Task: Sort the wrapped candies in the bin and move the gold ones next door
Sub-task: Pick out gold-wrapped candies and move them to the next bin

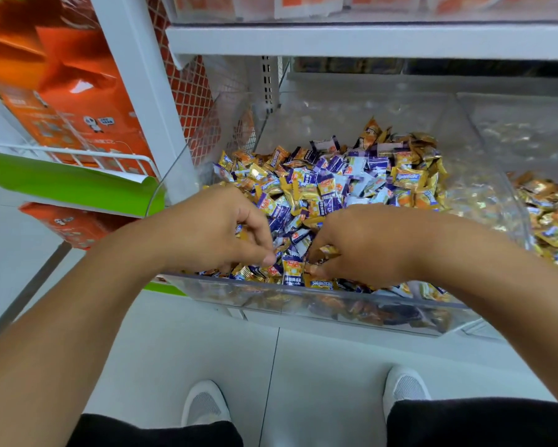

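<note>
Down at mid-frame, both hands dig into the clear bin [303, 293] of mixed candies [335, 185]. The left hand [206, 227] curls with fingers pinched in the pile; the right hand [364, 243] grips a gold candy [329, 250]. The neighbouring bin [522, 130] at right holds gold ones.

I can just make out "Alpenliebe" in blue script on a gold candy wrapper [407, 176] in the bin; print on the purple wrappers [328, 201] and orange bags [77, 101] is too blurred to read.
</note>
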`<state>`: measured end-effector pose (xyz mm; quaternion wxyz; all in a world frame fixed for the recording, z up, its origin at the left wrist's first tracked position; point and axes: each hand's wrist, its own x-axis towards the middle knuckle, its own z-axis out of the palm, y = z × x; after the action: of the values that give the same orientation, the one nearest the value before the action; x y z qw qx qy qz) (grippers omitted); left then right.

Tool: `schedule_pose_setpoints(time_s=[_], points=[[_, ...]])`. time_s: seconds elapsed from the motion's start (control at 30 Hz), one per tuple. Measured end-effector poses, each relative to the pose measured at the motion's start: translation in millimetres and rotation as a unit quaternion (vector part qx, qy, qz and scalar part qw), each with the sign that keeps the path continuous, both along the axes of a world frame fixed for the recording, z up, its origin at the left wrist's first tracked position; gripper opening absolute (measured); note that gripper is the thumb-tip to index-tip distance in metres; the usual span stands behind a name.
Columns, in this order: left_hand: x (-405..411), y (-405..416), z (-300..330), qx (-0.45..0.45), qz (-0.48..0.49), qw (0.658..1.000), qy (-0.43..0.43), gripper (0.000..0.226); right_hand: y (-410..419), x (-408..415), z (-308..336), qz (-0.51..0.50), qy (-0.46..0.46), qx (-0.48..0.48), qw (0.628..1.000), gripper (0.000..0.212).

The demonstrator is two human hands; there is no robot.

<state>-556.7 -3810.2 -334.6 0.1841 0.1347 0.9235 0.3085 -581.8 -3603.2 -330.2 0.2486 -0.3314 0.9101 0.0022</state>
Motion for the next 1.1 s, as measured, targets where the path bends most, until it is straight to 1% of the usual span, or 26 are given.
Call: schedule_pose_setpoints(time_s=[0.03, 0.1, 0.2, 0.3, 0.37, 0.43, 0.5, 0.57, 0.63, 0.73, 0.8, 0.83, 0.87, 0.9, 0.93, 1.0, 1.03, 1.1], points=[[0, -2, -1, -0.002, -0.008, 1.000, -0.008, 0.008, -2, 2, 2, 0.005, -0.002, 0.021, 1.000, 0.034], [-2, -3, -5, 0.002, -0.024, 1.000, -0.007, 0.010, -5, 3, 3, 0.016, -0.019, 0.067, 0.997, 0.031], [-3, 4, -14, 0.019, -0.072, 0.997, 0.007, 0.012, -8, 1, 2, 0.026, -0.044, 0.136, 0.989, 0.024], [-5, 20, -19, 0.005, -0.108, 0.994, 0.025, 0.011, -9, -4, 2, 0.008, -0.064, 0.156, 0.986, 0.022], [-6, 27, -21, -0.014, -0.119, 0.992, 0.028, 0.010, -8, -7, 1, -0.006, -0.081, 0.157, 0.984, 0.027], [-8, 30, -20, -0.023, -0.120, 0.992, 0.025, 0.010, -5, -9, 0, -0.029, -0.118, 0.151, 0.981, 0.034], [-10, 31, -19, -0.017, -0.106, 0.994, 0.024, 0.014, -1, -12, 2, -0.048, -0.146, 0.127, 0.980, 0.036], [-12, 33, -19, 0.001, -0.088, 0.996, 0.019, 0.018, 4, -15, 5, -0.056, -0.164, 0.086, 0.981, 0.032], [-12, 37, -21, -0.005, -0.091, 0.996, 0.026, 0.013, 7, -16, 7, -0.067, -0.178, 0.034, 0.981, 0.033], [-12, 43, -25, -0.016, -0.072, 0.995, 0.061, 0.025, 14, -19, 10, -0.100, -0.156, -0.073, 0.980, 0.038], [-13, 38, -21, -0.016, -0.047, 0.995, 0.082, 0.025, 21, -22, 15, -0.129, -0.115, -0.135, 0.976, 0.043], [-14, 33, -18, -0.022, -0.037, 0.995, 0.090, 0.025, 23, -22, 17, -0.124, -0.086, -0.130, 0.980, 0.043], [-14, 27, -14, -0.030, -0.024, 0.995, 0.095, 0.028, 25, -21, 18, -0.106, -0.069, -0.100, 0.987, 0.041], [-14, 21, -12, -0.025, -0.004, 0.996, 0.090, 0.032, 26, -18, 18, -0.083, -0.081, -0.057, 0.992, 0.037], [-14, 15, -10, 0.001, 0.025, 0.997, 0.069, 0.036, 26, -14, 16, -0.063, -0.118, -0.011, 0.991, 0.032], [-11, 11, -10, 0.077, 0.076, 0.994, 0.011, 0.036, 25, -8, 12, -0.054, -0.178, 0.060, 0.981, 0.026], [-10, 11, -10, 0.100, 0.087, 0.991, -0.011, 0.032, 24, -7, 12, -0.058, -0.185, 0.078, 0.978, 0.026], [-8, 15, -11, 0.111, 0.080, 0.990, -0.028, 0.026, 23, -8, 15, -0.062, -0.197, 0.087, 0.975, 0.021]])
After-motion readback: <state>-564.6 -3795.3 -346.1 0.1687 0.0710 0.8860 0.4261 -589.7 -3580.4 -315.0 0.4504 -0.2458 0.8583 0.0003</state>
